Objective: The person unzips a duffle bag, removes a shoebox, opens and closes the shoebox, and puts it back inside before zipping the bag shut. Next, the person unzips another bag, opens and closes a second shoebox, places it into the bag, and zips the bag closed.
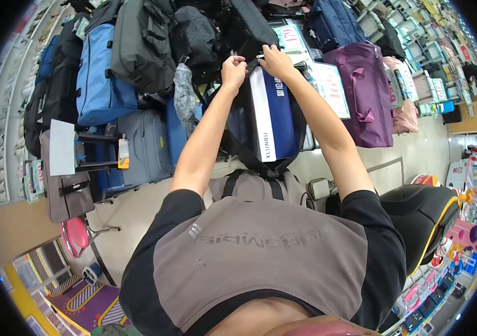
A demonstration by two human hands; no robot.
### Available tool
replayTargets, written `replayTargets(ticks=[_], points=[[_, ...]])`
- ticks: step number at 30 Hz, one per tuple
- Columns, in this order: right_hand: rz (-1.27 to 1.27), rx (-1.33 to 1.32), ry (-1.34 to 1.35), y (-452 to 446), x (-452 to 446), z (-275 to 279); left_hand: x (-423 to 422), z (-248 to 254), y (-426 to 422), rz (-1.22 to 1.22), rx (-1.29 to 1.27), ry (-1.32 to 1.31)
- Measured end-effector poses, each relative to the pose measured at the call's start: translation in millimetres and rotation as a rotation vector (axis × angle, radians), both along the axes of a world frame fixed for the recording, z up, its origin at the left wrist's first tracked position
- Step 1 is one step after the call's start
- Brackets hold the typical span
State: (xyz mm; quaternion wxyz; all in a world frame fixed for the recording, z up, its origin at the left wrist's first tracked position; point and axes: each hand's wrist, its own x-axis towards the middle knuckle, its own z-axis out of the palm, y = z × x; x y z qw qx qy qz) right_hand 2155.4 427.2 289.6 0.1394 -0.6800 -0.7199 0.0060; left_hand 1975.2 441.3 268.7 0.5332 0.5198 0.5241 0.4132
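Note:
Both arms reach forward to the far edge of an open black bag (pixel 240 115). Inside the bag stands a blue and white box (pixel 280 120) marked XLUNBU. My left hand (pixel 233 71) is closed at the bag's far left edge, its fingers pinched; what they hold is too small to make out. My right hand (pixel 275 60) is closed just right of it, with a small light-coloured piece at its fingertips that I cannot identify. A black bag (pixel 249 28) lies just beyond both hands.
Left are dark bags, a light blue bag (pixel 101 78) and a grey suitcase (pixel 143 145). A wrapped grey item (pixel 184 92) stands near my left forearm. Price signs (pixel 328 89) and a purple bag (pixel 364 95) are right; a black chair (pixel 418 218) is nearer.

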Motion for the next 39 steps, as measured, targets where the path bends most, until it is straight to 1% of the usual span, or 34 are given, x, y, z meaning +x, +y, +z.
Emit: replayTargets(ticks=[1,3,4,6,9,11,16,19,22,27,31,33,36,39], points=[[0.021,0.013,-0.018,2,-5,-6,-8,1,-10,-0.017,0.001,-0.084],[0.047,0.066,-0.057,19,-4,-31,-31,11,-38,-0.053,-0.010,-0.140],[0.073,0.080,-0.091,24,-3,-33,-42,13,-57,-0.072,-0.025,-0.170],[0.121,0.116,-0.098,28,-3,-33,-65,12,-88,-0.046,-0.079,-0.151],[0.214,0.071,-0.071,24,-5,-26,-81,12,-113,0.023,-0.150,-0.144],[0.227,0.034,-0.093,22,-11,-22,-83,16,-119,0.050,-0.158,-0.164],[0.251,-0.089,-0.211,24,-14,-13,-74,23,-127,0.020,-0.127,-0.190],[0.300,-0.118,-0.288,26,-6,-13,-73,22,-132,0.004,-0.126,-0.199],[0.279,-0.104,-0.271,29,2,-17,-73,18,-137,-0.001,-0.153,-0.208],[0.257,-0.090,-0.097,20,4,-16,-73,13,-147,-0.015,-0.208,-0.249],[0.270,0.054,0.095,16,11,-7,-77,14,-148,-0.013,-0.207,-0.249],[0.268,0.130,0.191,11,12,6,-78,22,-147,0.000,-0.186,-0.234],[0.304,0.203,0.399,4,11,44,-73,36,-131,-0.013,0.027,-0.280],[0.322,0.200,0.443,-27,-9,102,-65,85,-96,-0.039,0.245,-0.281]])
